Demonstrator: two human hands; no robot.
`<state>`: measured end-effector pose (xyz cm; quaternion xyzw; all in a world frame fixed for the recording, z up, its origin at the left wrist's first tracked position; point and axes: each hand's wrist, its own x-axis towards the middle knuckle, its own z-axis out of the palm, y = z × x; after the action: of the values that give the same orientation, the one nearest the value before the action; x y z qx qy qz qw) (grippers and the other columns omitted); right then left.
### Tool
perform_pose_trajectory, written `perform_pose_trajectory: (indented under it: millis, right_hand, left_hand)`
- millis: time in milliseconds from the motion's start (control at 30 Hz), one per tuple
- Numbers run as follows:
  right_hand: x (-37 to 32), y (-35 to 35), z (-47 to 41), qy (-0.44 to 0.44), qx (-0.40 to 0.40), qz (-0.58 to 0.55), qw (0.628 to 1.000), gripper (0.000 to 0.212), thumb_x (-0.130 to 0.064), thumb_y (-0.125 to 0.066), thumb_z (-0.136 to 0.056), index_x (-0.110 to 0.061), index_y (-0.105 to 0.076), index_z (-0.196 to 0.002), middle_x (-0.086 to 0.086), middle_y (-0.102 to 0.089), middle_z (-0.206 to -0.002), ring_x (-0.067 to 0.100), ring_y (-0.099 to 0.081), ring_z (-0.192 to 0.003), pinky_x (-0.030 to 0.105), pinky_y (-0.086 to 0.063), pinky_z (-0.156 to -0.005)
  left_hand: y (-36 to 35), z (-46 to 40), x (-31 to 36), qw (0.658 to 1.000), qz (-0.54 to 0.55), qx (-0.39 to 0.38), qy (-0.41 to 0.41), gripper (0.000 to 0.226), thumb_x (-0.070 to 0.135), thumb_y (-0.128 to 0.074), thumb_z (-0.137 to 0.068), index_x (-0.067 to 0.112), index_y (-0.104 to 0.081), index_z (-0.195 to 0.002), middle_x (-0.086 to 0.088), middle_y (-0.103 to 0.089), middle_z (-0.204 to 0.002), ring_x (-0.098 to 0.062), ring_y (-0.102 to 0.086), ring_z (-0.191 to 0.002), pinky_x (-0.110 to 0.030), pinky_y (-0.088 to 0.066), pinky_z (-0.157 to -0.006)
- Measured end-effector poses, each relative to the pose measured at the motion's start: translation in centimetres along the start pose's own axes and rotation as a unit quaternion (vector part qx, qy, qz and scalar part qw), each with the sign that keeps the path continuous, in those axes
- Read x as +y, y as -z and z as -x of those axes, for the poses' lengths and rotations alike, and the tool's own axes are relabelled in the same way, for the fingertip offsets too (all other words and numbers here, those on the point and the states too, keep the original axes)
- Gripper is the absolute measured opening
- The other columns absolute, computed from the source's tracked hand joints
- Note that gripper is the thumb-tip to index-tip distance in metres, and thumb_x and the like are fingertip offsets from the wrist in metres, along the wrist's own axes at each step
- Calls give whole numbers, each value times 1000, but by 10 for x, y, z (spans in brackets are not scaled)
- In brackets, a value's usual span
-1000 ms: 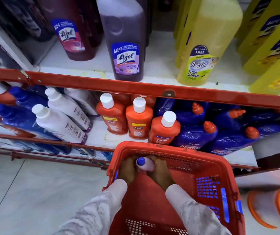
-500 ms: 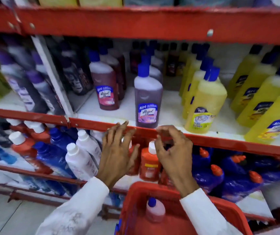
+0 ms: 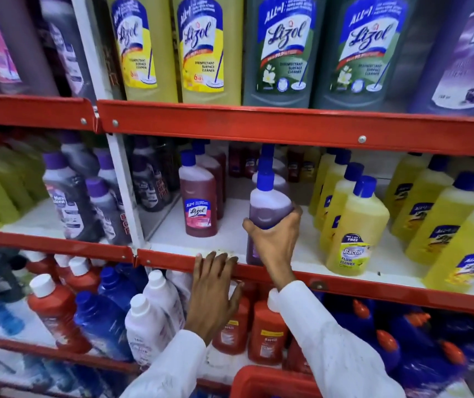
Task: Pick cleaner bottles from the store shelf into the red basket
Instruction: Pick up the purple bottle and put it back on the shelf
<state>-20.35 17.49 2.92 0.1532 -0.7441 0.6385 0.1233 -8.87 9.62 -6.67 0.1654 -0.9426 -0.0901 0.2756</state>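
Note:
My right hand [image 3: 273,239] is closed around a purple cleaner bottle [image 3: 268,208] with a blue cap, standing on the middle shelf. My left hand [image 3: 212,294] has its fingers spread, with the fingertips resting on the red front edge of that shelf [image 3: 344,281]. Only the rim of the red basket [image 3: 270,380] shows at the bottom edge, below my arms. A dark red Lizol bottle [image 3: 198,205] stands to the left of the held bottle.
Yellow floor cleaner bottles [image 3: 353,228] crowd the right of the middle shelf. Large Lizol bottles [image 3: 284,50] fill the top shelf. The lower shelf holds red [image 3: 57,314], white [image 3: 146,326] and blue bottles [image 3: 419,334]. A white upright divider [image 3: 123,179] splits the shelving.
Both hands left the basket, where a bottle now lies, and rose to the shelf. My right hand has closed on the purple bottle; my left settled on the shelf edge. The view tilted upward.

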Motion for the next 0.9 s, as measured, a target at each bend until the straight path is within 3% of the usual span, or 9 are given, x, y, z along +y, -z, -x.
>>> perform_pose_trajectory:
  millis: [200, 267, 333, 400, 500, 633, 700, 767, 900]
  right_hand:
    - [-16, 32, -6, -5, -35, -139, 990, 88, -31, -81, -46, -13, -47, -124, 6, -62, -111, 24, -63, -93, 19, -55, -68]
    - [-21, 50, -11, 21, -87, -240, 967, 75, -25, -77, -42, -15, -57, -113, 5, -65, -95, 19, -61, -78, 23, -54, -61]
    - [-25, 69, -13, 3, -167, -402, 900, 62, -16, -74, -34, -17, -70, -96, 2, -69, -80, 18, -63, -69, 26, -55, -61]
    - [-31, 82, -11, -53, -282, -541, 791, 65, -17, -77, -27, -9, -74, -91, 8, -72, -80, 26, -66, -72, 31, -57, -69]
    - [-46, 95, -6, -60, -421, -620, 659, 74, -25, -67, -35, -2, -56, -105, 14, -52, -89, 31, -43, -81, 42, -36, -76]
    - [-59, 107, -3, -61, -478, -661, 574, 75, -26, -56, -33, -10, -42, -105, 10, -43, -83, 27, -31, -70, 39, -36, -68]
    - [-58, 113, -5, -45, -481, -661, 574, 72, -26, -57, -37, -10, -42, -106, 10, -48, -84, 29, -46, -69, 38, -44, -69]
    - [-55, 118, -6, -33, -456, -635, 622, 71, -24, -66, -42, -6, -47, -108, 13, -51, -88, 30, -52, -74, 38, -47, -72]
    - [-55, 122, -2, -20, -275, -516, 811, 71, -20, -77, -28, -8, -69, -98, 9, -67, -82, 25, -60, -69, 33, -50, -67]
  left_hand:
    - [0, -3, -6, 1000, 12, -8, -7, 50, 35, -60, -82, 24, -49, -130, -2, -60, -128, -26, -44, -128, -52, -19, -118]
    - [1, -5, -6, 1000, 13, -9, -2, 49, 35, -61, -81, 25, -52, -128, 0, -62, -126, -25, -47, -125, -52, -21, -118]
    - [0, -7, -6, 1000, 16, -13, 5, 47, 35, -62, -78, 26, -55, -124, 1, -63, -121, -25, -49, -121, -52, -24, -116]
    - [-4, -9, -8, 1000, 16, -23, 10, 45, 36, -61, -76, 27, -56, -119, 2, -63, -118, -25, -50, -119, -52, -24, -116]
    - [-9, -9, -9, 1000, 15, -25, 10, 44, 36, -62, -75, 28, -57, -118, 3, -63, -117, -27, -50, -117, -53, -23, -115]
    - [-12, -8, -10, 1000, 18, -10, 6, 43, 36, -58, -76, 25, -59, -118, 2, -64, -116, -29, -51, -116, -55, -25, -113]
    - [-11, -9, -10, 1000, 16, -7, 11, 44, 38, -56, -77, 24, -59, -119, 2, -65, -116, -29, -52, -116, -54, -25, -114]
    - [-9, -9, -8, 1000, 20, -5, 16, 46, 36, -58, -75, 23, -59, -119, 1, -66, -115, -29, -53, -114, -54, -25, -113]
    - [-7, -9, -5, 1000, 23, -2, 9, 50, 31, -67, -70, 22, -60, -119, -1, -66, -113, -28, -53, -111, -53, -26, -112]
